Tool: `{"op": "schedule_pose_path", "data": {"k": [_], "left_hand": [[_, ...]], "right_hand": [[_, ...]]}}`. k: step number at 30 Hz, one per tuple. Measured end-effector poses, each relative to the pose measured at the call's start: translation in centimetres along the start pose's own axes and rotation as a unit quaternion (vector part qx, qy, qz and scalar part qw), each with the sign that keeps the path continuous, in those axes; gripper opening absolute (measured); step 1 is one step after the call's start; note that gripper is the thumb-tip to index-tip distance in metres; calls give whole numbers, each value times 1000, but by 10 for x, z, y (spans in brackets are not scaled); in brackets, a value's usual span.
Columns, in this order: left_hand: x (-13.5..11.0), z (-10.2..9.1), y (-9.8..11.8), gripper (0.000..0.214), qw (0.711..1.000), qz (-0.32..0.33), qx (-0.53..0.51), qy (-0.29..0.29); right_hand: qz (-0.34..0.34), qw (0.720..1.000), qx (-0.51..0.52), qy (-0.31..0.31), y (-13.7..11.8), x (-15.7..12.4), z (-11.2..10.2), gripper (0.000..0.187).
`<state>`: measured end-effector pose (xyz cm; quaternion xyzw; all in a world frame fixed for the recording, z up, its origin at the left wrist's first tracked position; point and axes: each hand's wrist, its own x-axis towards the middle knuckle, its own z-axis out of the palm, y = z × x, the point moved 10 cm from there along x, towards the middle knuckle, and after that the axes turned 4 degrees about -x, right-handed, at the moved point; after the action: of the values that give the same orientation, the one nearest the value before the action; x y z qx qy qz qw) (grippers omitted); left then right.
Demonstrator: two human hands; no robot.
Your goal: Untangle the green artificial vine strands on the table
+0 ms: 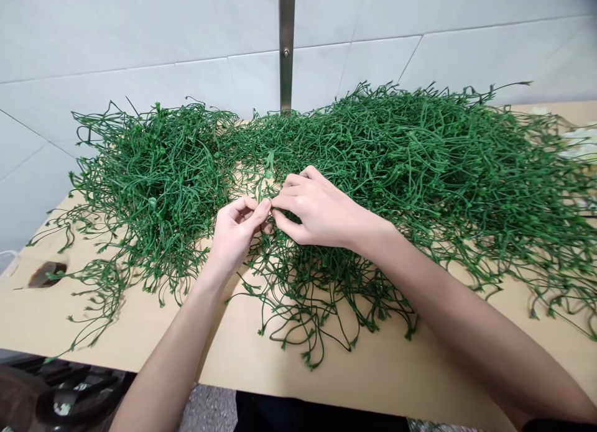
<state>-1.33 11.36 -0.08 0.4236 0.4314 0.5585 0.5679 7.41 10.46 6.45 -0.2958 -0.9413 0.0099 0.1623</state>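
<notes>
My left hand [233,230] and my right hand [319,209] meet over the middle of the table, fingertips together. Both are closed in a pinch on a thin green plastic stem, mostly hidden by the fingers. A lighter green strip [270,161] shows just beyond them. To the left lies a tangled heap of green artificial stems [161,171] with small budded tips. A larger heap of the same stems [420,146] spreads behind and right of my right hand. Below my hands, a looser bunch [317,295] trails toward the front edge.
The light wooden table [261,370] stands against a white tiled wall [140,34]. An upright metal post [286,53] rises at the back. A dark hole [46,275] is cut in the tabletop at left. White flowers [582,145] lie at far right.
</notes>
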Motion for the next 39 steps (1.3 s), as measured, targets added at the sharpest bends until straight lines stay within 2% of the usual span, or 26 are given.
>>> {"op": "schedule_pose_path", "data": {"k": [6, 10, 17, 23, 25, 28, 32, 35, 37, 39], "left_hand": [[-1, 9, -2, 29, 999, -7, 7, -37], [-3, 17, -5, 26, 996, -27, -58, -60], [-1, 19, -10, 24, 984, -61, -160, -58], [-3, 21, -12, 21, 986, -71, -138, -59], [-2, 17, -9, 20, 990, -60, -123, -44], [3, 0, -2, 22, 992, -23, -119, 22], [5, -20, 11, 25, 992, 51, -78, 87], [3, -22, 15, 25, 992, 74, -38, 95], [2, -21, 14, 26, 993, 71, -27, 91], [2, -19, 13, 29, 994, 69, -17, 83]], "right_hand": [[11, 999, -14, 39, 2, 2, -5, 27], [3, 997, 19, 81, 0, 2, -7, 25], [-38, 986, 95, 131, -2, 0, -9, 25], [-82, 983, 123, 110, 5, -3, -5, 34], [-46, 990, 90, 103, 14, -5, -7, 31], [35, 994, 34, 98, 27, -7, -14, 20], [80, 990, 47, 107, 23, -7, -24, 31], [72, 992, 87, 62, 11, -2, -13, 37], [58, 991, 115, 19, 4, 1, 0, 32], [53, 988, 148, 3, 3, 3, 7, 26]]}}
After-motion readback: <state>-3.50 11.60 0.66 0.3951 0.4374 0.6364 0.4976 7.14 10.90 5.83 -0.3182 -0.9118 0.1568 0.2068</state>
